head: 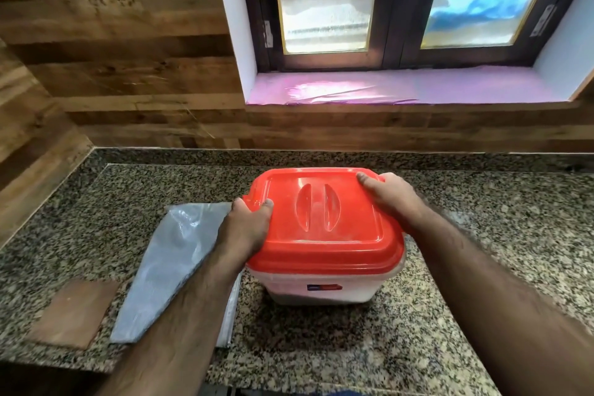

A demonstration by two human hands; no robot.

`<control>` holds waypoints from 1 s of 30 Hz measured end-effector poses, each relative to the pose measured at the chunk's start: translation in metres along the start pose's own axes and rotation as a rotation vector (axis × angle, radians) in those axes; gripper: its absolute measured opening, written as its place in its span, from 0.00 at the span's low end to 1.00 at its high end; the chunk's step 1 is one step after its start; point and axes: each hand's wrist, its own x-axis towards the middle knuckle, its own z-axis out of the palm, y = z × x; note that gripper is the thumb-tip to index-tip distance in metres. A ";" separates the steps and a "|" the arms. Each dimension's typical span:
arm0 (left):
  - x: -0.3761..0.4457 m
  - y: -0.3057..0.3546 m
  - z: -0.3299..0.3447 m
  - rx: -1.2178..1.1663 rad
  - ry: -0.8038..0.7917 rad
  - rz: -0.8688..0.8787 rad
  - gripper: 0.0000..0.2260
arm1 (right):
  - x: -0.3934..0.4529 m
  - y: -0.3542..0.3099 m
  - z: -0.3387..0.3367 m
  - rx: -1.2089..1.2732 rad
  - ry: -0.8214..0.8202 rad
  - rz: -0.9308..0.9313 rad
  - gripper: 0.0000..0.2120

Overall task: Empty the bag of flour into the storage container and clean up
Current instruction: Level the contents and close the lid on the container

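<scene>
Flattened clear plastic bag (pixel 167 270) lies beside translucent storage container (pixel 321 286); left hand (pixel 246 228) and right hand (pixel 390 194), fingers curled, grip its red plastic lid (pixel 321 222).

Glossy red plastic lid (pixel 321 222) on a cloudy translucent plastic container (pixel 321 286), shiny clear plastic bag (pixel 167 267), polished speckled granite surface (pixel 482 235), wood-grain wall panels (pixel 112 58)

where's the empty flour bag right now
In the head view the bag lies flat on the granite counter, left of the red-lidded container, partly under the left forearm and beside a brown tile.
</scene>
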 end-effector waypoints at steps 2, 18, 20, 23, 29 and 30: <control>-0.001 -0.004 0.002 -0.004 -0.016 -0.003 0.44 | -0.005 0.003 -0.003 -0.017 0.050 0.017 0.39; 0.010 -0.016 -0.003 -0.512 -0.430 -0.169 0.27 | -0.029 0.036 -0.010 0.483 -0.246 0.253 0.54; 0.012 -0.016 -0.002 -0.540 -0.462 -0.188 0.33 | -0.039 0.035 -0.018 0.439 -0.254 0.257 0.51; 0.007 -0.014 0.006 -0.554 -0.411 -0.181 0.39 | -0.051 0.032 -0.034 0.207 -0.112 0.250 0.49; -0.010 -0.008 0.021 -0.106 0.009 0.011 0.38 | -0.060 -0.001 -0.039 -0.471 0.240 0.153 0.45; -0.014 -0.004 0.021 0.084 0.133 0.097 0.35 | -0.059 -0.003 -0.037 -0.511 0.259 0.157 0.44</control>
